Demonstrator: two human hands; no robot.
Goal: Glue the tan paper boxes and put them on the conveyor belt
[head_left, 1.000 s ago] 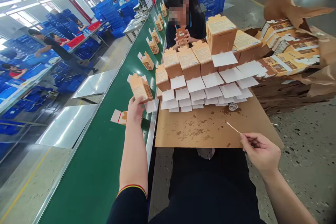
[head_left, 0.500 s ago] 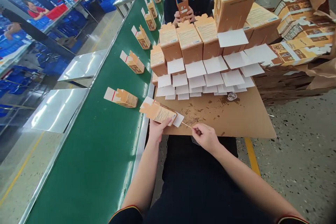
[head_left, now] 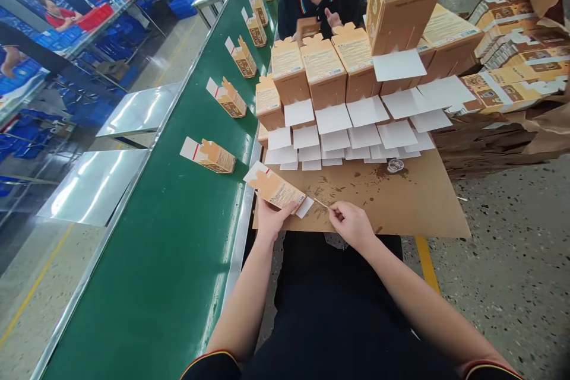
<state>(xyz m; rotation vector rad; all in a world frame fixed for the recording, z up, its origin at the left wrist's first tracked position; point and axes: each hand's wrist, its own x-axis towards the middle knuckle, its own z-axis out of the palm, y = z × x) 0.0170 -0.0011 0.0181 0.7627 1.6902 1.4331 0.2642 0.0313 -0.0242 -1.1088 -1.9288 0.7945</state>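
Observation:
A tan printed carton (head_left: 276,191) lies tilted in my left hand (head_left: 271,218), whose fingers close round its lower side. White flaps stick out at both of its ends, the upper one with a red strip. My right hand (head_left: 351,222) pinches a thin stick (head_left: 321,203), pale along its length. Its tip points left, close to the carton's lower white flap (head_left: 305,208); whether they touch I cannot tell. Beneath both hands is a brown cardboard sheet (head_left: 423,202) with dark wet-looking spots.
Stacked cartons (head_left: 323,71) with white flaps hanging out stand ahead. A small clear dish (head_left: 394,165) sits by them. On the left, a green conveyor belt (head_left: 178,237) carries a row of cartons (head_left: 218,157). A co-worker (head_left: 318,0) sits behind the stack; flat cartons (head_left: 512,77) are piled right.
The carton in my left hand has turned, showing its upper flap's red strip. The stick has drawn slightly right, away from the lower flap. The co-worker's one hand has come off their carton.

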